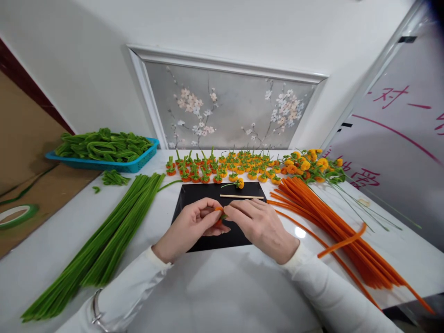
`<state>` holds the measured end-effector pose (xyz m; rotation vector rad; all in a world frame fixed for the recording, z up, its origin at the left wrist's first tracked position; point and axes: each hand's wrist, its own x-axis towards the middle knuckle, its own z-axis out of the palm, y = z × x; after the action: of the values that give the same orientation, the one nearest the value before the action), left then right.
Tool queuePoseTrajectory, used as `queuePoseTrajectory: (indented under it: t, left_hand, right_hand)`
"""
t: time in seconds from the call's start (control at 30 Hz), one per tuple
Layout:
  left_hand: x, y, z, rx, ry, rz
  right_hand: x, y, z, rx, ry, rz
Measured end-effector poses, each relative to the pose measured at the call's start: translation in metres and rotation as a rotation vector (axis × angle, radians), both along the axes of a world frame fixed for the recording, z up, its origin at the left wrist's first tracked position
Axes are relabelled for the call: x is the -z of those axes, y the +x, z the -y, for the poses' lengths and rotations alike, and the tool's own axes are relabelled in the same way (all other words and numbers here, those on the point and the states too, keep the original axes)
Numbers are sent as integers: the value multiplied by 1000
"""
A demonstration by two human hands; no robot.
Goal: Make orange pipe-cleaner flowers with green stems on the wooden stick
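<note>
Centre of frame: pinching orange-and-green piece [219, 222] between closed fingertips of left hand [189, 227] and right hand [265, 227]; apparently mid-shaping, calling next for steady, fine pressure.

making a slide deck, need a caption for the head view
Two hands pinch a small orange and green piece over a black mat, between green and orange stems

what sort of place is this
Probably a craft workspace for handmade flowers: bundled green stems and orange stems of fuzzy pipe cleaner, rows of small finished-looking orange-and-yellow blooms, and a blue basket of green loops.
</note>
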<state>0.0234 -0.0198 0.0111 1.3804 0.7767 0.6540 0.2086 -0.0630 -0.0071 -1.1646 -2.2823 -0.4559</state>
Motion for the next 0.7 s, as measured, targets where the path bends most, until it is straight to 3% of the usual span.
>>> queuePoseTrajectory:
  t: [0.17,0.37,0.57,0.7]
  left_hand:
    - [2,2,1,20,-140,61]
    - [2,2,2,29,-95,33]
    - [-1,6,5,38,69,16]
    - [1,7,6,21,-38,57]
  right_hand:
    - [1,2,-3,-83,11,-7]
    - [2,-3,-3,-48,37,-33]
    - [-1,-7,0,-50,29,-70]
    - [-1,-6,0,-43,2,-82]
